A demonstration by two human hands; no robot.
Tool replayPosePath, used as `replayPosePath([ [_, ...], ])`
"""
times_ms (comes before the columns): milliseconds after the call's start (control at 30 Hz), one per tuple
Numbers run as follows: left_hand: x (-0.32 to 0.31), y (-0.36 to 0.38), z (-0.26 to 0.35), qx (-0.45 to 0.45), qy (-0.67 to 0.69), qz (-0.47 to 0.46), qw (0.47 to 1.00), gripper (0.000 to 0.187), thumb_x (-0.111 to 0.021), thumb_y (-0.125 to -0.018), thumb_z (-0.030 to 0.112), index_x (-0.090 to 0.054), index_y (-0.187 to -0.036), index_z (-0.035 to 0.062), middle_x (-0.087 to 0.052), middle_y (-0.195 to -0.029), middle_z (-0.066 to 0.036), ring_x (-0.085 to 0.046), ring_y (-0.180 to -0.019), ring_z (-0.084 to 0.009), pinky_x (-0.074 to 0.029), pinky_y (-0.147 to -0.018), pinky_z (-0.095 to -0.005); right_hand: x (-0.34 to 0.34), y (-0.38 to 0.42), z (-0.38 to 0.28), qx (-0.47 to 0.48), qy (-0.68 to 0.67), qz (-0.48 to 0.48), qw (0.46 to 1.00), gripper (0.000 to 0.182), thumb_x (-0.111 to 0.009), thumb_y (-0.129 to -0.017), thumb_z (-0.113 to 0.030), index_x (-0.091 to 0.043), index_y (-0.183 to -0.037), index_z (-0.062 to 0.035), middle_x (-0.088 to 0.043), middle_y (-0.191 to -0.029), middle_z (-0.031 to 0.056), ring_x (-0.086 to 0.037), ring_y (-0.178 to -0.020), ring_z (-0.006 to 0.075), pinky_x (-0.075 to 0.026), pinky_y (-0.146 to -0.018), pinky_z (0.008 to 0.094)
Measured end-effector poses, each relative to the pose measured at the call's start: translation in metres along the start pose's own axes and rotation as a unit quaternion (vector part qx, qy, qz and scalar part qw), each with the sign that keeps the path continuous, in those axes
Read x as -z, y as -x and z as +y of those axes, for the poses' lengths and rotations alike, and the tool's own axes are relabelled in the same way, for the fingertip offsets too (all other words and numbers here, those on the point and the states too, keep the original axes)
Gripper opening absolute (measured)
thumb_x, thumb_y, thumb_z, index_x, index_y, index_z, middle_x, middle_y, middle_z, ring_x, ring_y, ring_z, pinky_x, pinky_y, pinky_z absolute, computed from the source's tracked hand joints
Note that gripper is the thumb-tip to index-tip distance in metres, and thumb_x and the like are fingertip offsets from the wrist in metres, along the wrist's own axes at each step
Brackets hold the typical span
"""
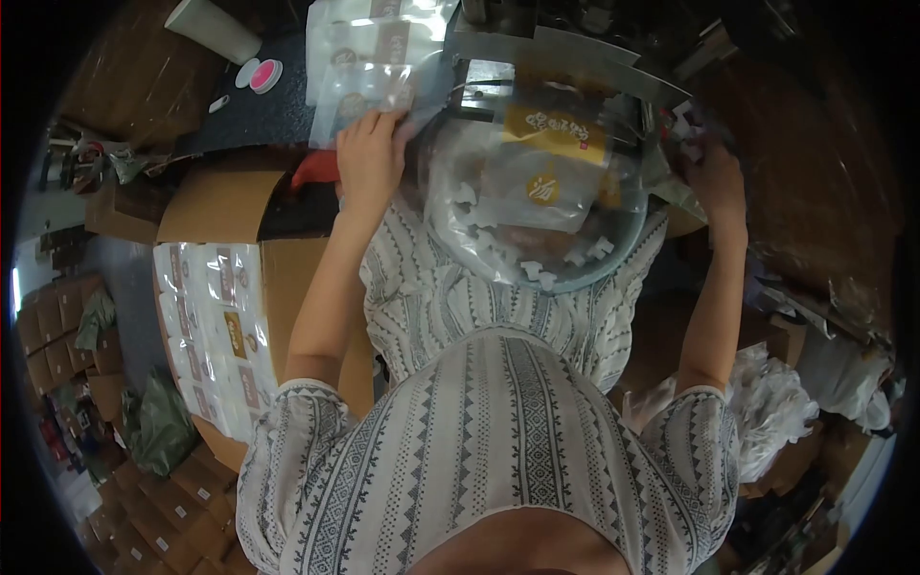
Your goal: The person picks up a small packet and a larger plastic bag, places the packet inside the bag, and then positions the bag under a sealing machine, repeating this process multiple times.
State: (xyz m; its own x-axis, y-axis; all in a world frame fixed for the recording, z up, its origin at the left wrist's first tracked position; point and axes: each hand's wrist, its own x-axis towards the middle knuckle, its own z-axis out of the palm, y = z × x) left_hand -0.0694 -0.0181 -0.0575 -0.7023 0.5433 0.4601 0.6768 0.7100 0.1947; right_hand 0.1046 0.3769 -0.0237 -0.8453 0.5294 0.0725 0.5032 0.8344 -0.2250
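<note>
My left hand point(372, 158) is at the near edge of a stack of clear plastic bags point(350, 81) with brown printed labels. Its fingers bend over the plastic and appear to grip the nearest bag. My right hand point(719, 182) reaches down at the right beside small white and reddish pieces point(682, 123); its fingertips are dark and blurred. Between my hands, a round light-blue basin point(613, 273) rests at my lap. A clear pouch with a gold printed band point(551, 134) lies over it, and small white cut scraps point(539, 275) are inside.
An open cardboard box point(297, 316) at my left holds rows of packed white packets point(216, 331). A metal machine point(594, 53) stands behind the basin. A white cup point(213, 31) and a round pink container point(265, 76) sit at upper left. Crumpled clear plastic point(771, 407) lies at right.
</note>
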Motion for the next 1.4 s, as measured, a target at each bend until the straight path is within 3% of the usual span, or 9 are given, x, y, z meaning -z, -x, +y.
replayPosePath([
  [233, 0.040, 0.012, 0.039, 0.022, 0.095, 0.056, 0.994, 0.007, -0.066, -0.081, 0.011, -0.066, -0.085, 0.0056, -0.059, -0.081, -0.011, -0.060, -0.069, -0.0327, -0.047, -0.056, -0.0384, 0.052, 0.041, -0.083, 0.037, -0.274, -0.004, 0.961, 0.028, -0.070, -0.075, -0.010, -0.062, -0.101, -0.0023, -0.066, -0.091, 0.0152, -0.066, -0.076, 0.0278, -0.051, -0.069, 0.0344],
  [333, 0.055, 0.004, 0.072, 0.000, 0.152, 0.055, 0.987, 0.007, -0.067, -0.080, 0.009, -0.065, -0.085, 0.0052, -0.059, -0.079, -0.010, -0.059, -0.067, -0.0318, -0.047, -0.056, -0.0378, 0.047, 0.049, -0.125, 0.168, -0.308, -0.019, 0.936, 0.027, -0.070, -0.075, -0.004, -0.062, -0.101, -0.0038, -0.064, -0.091, 0.0113, -0.064, -0.075, 0.0266, -0.052, -0.069, 0.0341],
  [400, 0.060, 0.003, 0.082, -0.017, 0.148, 0.041, 0.988, 0.007, -0.066, -0.081, 0.007, -0.065, -0.087, 0.0040, -0.059, -0.079, -0.011, -0.059, -0.067, -0.0299, -0.047, -0.057, -0.0353, 0.034, 0.053, -0.140, 0.326, -0.280, 0.086, 0.899, 0.029, -0.069, -0.074, -0.002, -0.061, -0.101, -0.0047, -0.061, -0.092, 0.0098, -0.062, -0.081, 0.0282, -0.051, -0.071, 0.0362],
  [500, 0.064, 0.003, 0.090, -0.068, 0.157, -0.005, 0.985, 0.008, -0.066, -0.081, 0.005, -0.065, -0.088, 0.0027, -0.060, -0.078, -0.011, -0.059, -0.065, -0.0282, -0.047, -0.057, -0.0320, 0.036, 0.060, -0.153, 0.381, -0.235, 0.069, 0.892, 0.028, -0.068, -0.074, -0.002, -0.060, -0.101, -0.0048, -0.058, -0.092, 0.0092, -0.060, -0.085, 0.0296, -0.051, -0.073, 0.0383],
  [700, 0.036, -0.002, 0.098, -0.034, 0.343, -0.159, 0.925, 0.014, -0.065, -0.085, 0.013, -0.066, -0.093, 0.0025, -0.063, -0.079, -0.011, -0.060, -0.065, -0.0227, -0.047, -0.060, -0.0287, 0.035, 0.050, -0.139, 0.248, -0.359, -0.129, 0.891, 0.040, -0.072, -0.077, -0.012, -0.060, -0.114, -0.0050, -0.064, -0.099, 0.0091, -0.064, -0.088, 0.0223, -0.052, -0.077, 0.0326],
  [967, -0.001, -0.054, 0.105, 0.151, 0.507, -0.312, 0.789, 0.027, -0.064, -0.088, 0.021, -0.066, -0.098, -0.0031, -0.065, -0.083, -0.004, -0.059, -0.075, -0.0085, -0.047, -0.067, -0.0259, 0.016, 0.036, -0.101, 0.128, -0.425, -0.034, 0.895, 0.036, -0.068, -0.084, -0.015, -0.060, -0.116, -0.0024, -0.067, -0.104, 0.0086, -0.064, -0.089, 0.0152, -0.050, -0.081, 0.0285],
  [1033, -0.013, -0.063, 0.108, 0.283, 0.585, -0.292, 0.701, 0.028, -0.065, -0.087, 0.022, -0.067, -0.097, -0.0038, -0.066, -0.086, -0.005, -0.060, -0.077, -0.0097, -0.048, -0.066, -0.0253, 0.019, 0.041, -0.096, 0.122, -0.411, -0.037, 0.903, 0.034, -0.067, -0.085, -0.015, -0.061, -0.116, -0.0026, -0.067, -0.103, 0.0085, -0.064, -0.090, 0.0150, -0.050, -0.081, 0.0286],
  [1233, -0.021, -0.068, 0.108, 0.307, 0.643, -0.255, 0.654, 0.034, -0.065, -0.088, 0.025, -0.065, -0.101, -0.0059, -0.065, -0.090, -0.007, -0.061, -0.077, -0.0106, -0.050, -0.075, -0.0257, 0.026, 0.059, -0.079, 0.070, -0.428, -0.040, 0.900, 0.024, -0.064, -0.087, -0.012, -0.064, -0.110, -0.0020, -0.067, -0.100, 0.0074, -0.063, -0.091, 0.0126, -0.047, -0.083, 0.0269],
  [1400, -0.005, -0.062, 0.077, 0.243, 0.605, -0.298, 0.697, 0.040, -0.060, -0.091, 0.033, -0.063, -0.107, -0.0038, -0.066, -0.092, -0.006, -0.062, -0.081, -0.0122, -0.050, -0.077, -0.0259, 0.033, 0.072, -0.041, 0.055, -0.388, 0.029, 0.920, 0.024, -0.063, -0.088, -0.012, -0.063, -0.111, -0.0028, -0.067, -0.101, 0.0073, -0.062, -0.093, 0.0142, -0.047, -0.082, 0.0270],
])
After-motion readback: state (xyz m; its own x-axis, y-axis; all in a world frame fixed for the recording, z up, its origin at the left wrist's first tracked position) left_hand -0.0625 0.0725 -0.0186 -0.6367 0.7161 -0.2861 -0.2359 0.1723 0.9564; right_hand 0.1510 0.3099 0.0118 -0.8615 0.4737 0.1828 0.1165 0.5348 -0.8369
